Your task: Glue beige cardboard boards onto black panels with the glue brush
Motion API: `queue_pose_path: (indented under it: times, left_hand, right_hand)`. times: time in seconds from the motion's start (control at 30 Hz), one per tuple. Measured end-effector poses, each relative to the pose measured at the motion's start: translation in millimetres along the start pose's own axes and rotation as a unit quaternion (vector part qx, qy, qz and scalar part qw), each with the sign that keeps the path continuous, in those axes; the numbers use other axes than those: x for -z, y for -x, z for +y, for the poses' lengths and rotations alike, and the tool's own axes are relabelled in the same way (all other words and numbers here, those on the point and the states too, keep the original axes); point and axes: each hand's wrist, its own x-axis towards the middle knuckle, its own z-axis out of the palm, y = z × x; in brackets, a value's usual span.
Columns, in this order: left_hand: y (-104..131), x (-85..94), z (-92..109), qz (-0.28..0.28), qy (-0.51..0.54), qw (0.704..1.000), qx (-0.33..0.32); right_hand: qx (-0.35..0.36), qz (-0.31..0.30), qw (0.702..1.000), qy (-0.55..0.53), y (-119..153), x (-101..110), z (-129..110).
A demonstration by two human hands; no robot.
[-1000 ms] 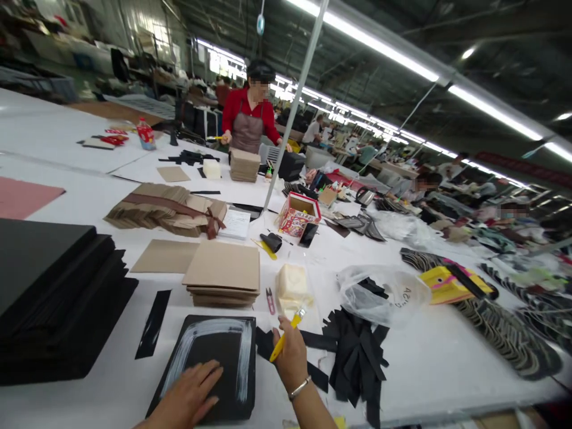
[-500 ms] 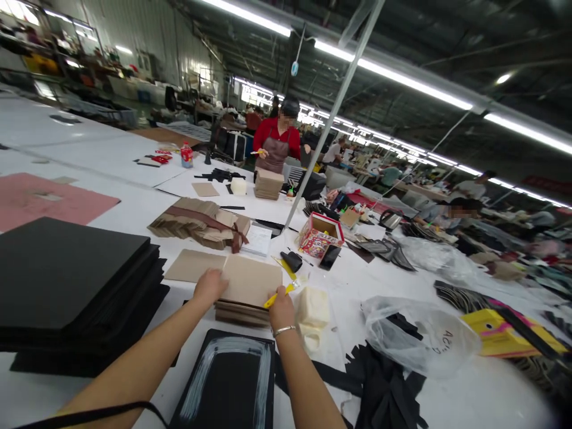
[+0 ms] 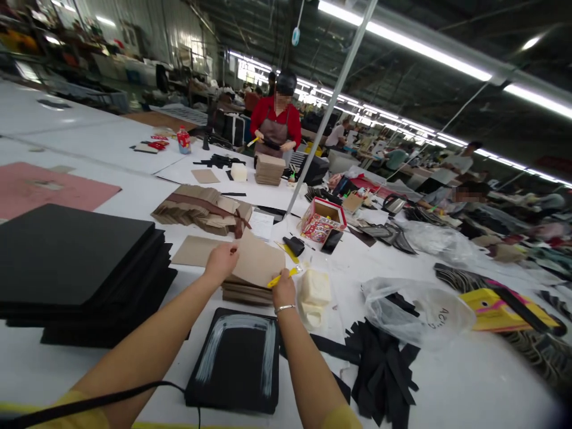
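A stack of brown cardboard pieces (image 3: 249, 292) lies on the white table, its top sheet (image 3: 259, 259) lifted and tilted. My left hand (image 3: 222, 262) is closed on that sheet's left edge. With my right hand (image 3: 284, 290), at the sheet's right corner, I grip a yellow brush (image 3: 285, 276), bristles pointing right. Nearer me, a black panel (image 3: 236, 357) carries a U-shaped band of whitish smear. An off-white plastic container (image 3: 316, 289) stands right of my right hand. Another brown piece (image 3: 192, 251) lies flat left of the stack.
Thick black sheets (image 3: 75, 256) are piled at left. Black strips (image 3: 384, 363) and a clear plastic bag (image 3: 420, 310) lie at right. Beyond are bundled brown pieces (image 3: 196, 208), a red box (image 3: 322, 219), a pole (image 3: 330, 107) and a person in red (image 3: 276, 122).
The top brown sheet has risen at its far left corner, with my left hand on its edge. Across the table, the person in red has brought both hands together in front.
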Motion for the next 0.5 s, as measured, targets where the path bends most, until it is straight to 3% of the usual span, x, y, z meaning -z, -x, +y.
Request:
queue_pose_path:
  times: [0.2, 0.33, 0.43, 0.5]
  left_hand:
    - [6.6, 3.2, 5.0, -0.054, 0.218, 0.974, 0.007]
    - [16.8, 7.1, -3.2, -0.056, 0.33, 0.942, 0.031]
    - [32.1, 14.6, -13.0, -0.038, 0.386, 0.92, 0.059]
    - [51.9, 20.1, -23.0, -0.046, 0.355, 0.931, 0.073]
  right_hand:
    - [-0.022, 0.012, 0.998, -0.052, -3.5, 5.2, 6.1]
    - [-0.013, 0.062, 0.994, -0.084, -2.0, 25.9, 11.0]
    - [0.034, 0.127, 0.986, -0.099, 16.5, 53.3, 18.4]
    - [0.071, 0.151, 0.982, -0.09, 42.9, 68.1, 29.3]
